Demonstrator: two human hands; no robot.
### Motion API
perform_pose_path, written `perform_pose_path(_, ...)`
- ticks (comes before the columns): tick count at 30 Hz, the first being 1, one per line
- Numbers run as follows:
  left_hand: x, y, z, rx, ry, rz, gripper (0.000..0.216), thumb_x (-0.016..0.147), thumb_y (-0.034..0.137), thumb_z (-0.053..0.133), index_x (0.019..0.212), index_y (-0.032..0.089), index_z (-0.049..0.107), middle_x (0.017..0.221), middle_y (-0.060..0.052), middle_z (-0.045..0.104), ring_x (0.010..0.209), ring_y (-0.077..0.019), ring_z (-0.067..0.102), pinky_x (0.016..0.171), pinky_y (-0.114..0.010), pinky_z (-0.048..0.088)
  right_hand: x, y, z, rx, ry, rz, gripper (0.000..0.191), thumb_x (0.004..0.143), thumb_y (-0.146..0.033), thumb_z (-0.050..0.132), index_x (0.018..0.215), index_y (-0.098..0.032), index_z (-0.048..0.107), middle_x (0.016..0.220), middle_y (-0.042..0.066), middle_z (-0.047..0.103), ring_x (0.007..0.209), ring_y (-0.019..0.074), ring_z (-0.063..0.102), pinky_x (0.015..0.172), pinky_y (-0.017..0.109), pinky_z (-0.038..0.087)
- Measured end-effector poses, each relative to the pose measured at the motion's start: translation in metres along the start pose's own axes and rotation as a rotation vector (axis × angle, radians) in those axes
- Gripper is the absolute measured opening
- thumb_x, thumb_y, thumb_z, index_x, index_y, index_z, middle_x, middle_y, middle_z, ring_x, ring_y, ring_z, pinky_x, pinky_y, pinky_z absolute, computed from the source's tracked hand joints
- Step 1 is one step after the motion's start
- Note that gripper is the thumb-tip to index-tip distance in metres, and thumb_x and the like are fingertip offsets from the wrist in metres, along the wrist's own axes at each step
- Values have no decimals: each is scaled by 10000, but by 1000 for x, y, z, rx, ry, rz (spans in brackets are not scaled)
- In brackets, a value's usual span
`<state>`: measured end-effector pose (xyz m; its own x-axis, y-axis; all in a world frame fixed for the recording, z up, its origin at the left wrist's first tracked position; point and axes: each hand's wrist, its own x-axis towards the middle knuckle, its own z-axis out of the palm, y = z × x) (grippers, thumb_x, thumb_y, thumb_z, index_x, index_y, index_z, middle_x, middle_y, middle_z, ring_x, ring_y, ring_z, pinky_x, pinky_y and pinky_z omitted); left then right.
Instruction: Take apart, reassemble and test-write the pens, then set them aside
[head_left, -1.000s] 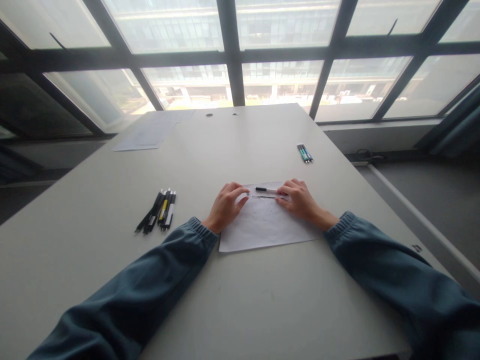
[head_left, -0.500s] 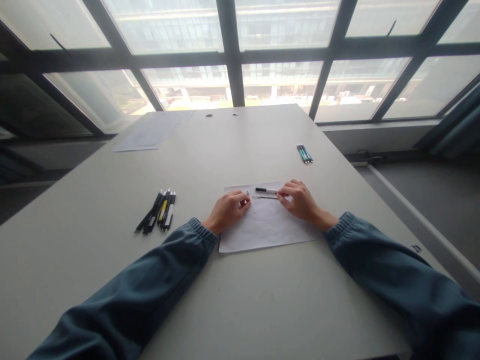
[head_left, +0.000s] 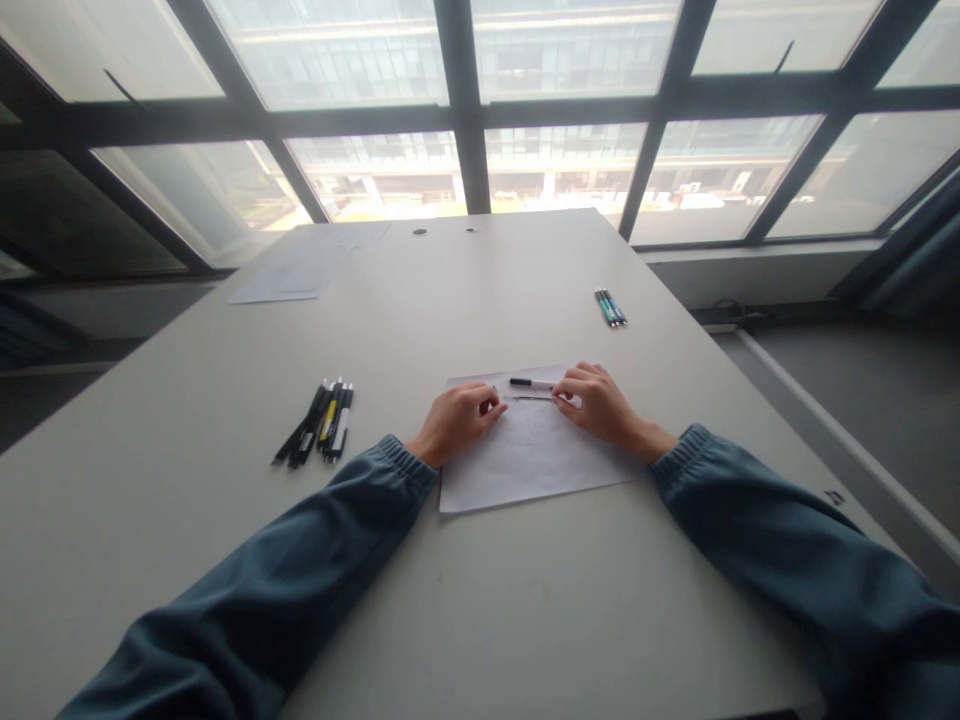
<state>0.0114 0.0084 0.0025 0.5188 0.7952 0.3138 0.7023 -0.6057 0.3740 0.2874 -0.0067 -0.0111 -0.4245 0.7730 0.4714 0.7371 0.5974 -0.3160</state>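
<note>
While the left hand [head_left: 457,417] rests over the left edge of the white sheet [head_left: 517,470], its thumb and forefinger curl toward each other in a narrow ring; whether they pinch anything, I cannot tell. Over the sheet's right part, the right hand [head_left: 600,405] bends its fingers down in a narrow arch at the right ends of a black-ended pen [head_left: 531,383] and a thin rod [head_left: 532,398], its grip on either unclear. Both pieces lie crosswise near the sheet's far edge, between the hands, the pen beyond the rod. Left of the sheet, well apart, sits a cluster of mostly black pens [head_left: 305,437], one with yellow. Beyond the sheet to the right lie blue and green pens [head_left: 610,308]; far beyond it to the left, more papers [head_left: 274,285]. Around the sheet spreads the white table [head_left: 487,610], with windows [head_left: 375,175] past its far end.
</note>
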Motion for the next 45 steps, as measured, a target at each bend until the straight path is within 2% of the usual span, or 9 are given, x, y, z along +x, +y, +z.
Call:
perform_pose_path(5, 4, 3, 1, 53, 113, 85, 183, 958, 358, 620, 1038, 246, 741, 883, -40, 656, 872, -193, 610, 773, -309, 491, 0, 2, 1, -7, -7, 11, 102, 912, -218, 656, 859, -214, 744, 854, 50, 704, 889, 225, 569, 867, 385, 376)
perform_pose_path(7, 6, 2, 2, 90, 121, 111, 189, 960, 343, 621, 1070, 261, 751, 910, -51, 643, 901, -205, 594, 787, -321, 500, 1, 2, 1, -5, -25, 11, 98, 909, -214, 661, 860, -212, 746, 852, 49, 703, 889, 225, 569, 859, 383, 375)
perform_pose_path(12, 8, -1, 5, 112, 65, 108, 143, 942, 310, 644, 970, 278, 780, 931, -54, 617, 916, -210, 579, 780, -329, 512, 1, 2, 1, -5, -39, 17, 108, 909, -196, 656, 839, -210, 737, 833, 51, 697, 884, 229, 566, 849, 381, 372)
perform_pose_path(17, 8, 0, 7, 63, 69, 93, 123, 939, 274, 640, 913, 249, 758, 970, -55, 621, 950, -213, 580, 824, -345, 523, 1, 2, 1, -19, -42, 15, 120, 931, -194, 632, 844, -203, 715, 848, 56, 697, 900, 235, 559, 853, 385, 379)
perform_pose_path(22, 7, 1, 6, 72, 161, 90, 134, 958, 292, 613, 930, 228, 727, 963, -58, 620, 947, -209, 577, 831, -346, 523, 1, 2, 0, -28, 33, 33, 135, 950, -205, 609, 841, -208, 688, 875, 68, 688, 917, 243, 544, 845, 389, 387)
perform_pose_path(27, 6, 2, 3, 71, 206, 87, 152, 969, 309, 597, 935, 225, 720, 952, -56, 616, 944, -206, 575, 837, -344, 524, 1, 0, -2, -26, 50, 5, 153, 964, -221, 595, 831, -211, 671, 869, 65, 675, 916, 240, 537, 844, 381, 393)
perform_pose_path(35, 6, 5, 1, 77, 208, 106, 154, 970, 308, 597, 928, 221, 718, 942, -54, 611, 915, -196, 565, 799, -327, 516, 0, -2, -3, -28, 43, -10, 165, 975, -236, 577, 844, -215, 677, 876, 68, 663, 925, 242, 536, 857, 390, 404)
perform_pose_path(41, 5, 6, 2, 90, 204, 139, 149, 966, 297, 596, 931, 226, 722, 974, -55, 617, 927, -193, 563, 821, -325, 514, 1, -7, -7, -35, 35, -64, 200, 1008, -251, 517, 885, -211, 670, 988, 92, 646, 943, 235, 532, 843, 363, 429)
perform_pose_path(45, 5, 7, 0, 101, 199, 159, 162, 975, 287, 574, 939, 225, 720, 986, -61, 620, 947, -199, 566, 828, -323, 512, 1, -6, -7, -43, -20, -72, 223, 1030, -262, 479, 906, -207, 656, 903, 76, 660, 858, 218, 549, 812, 347, 411)
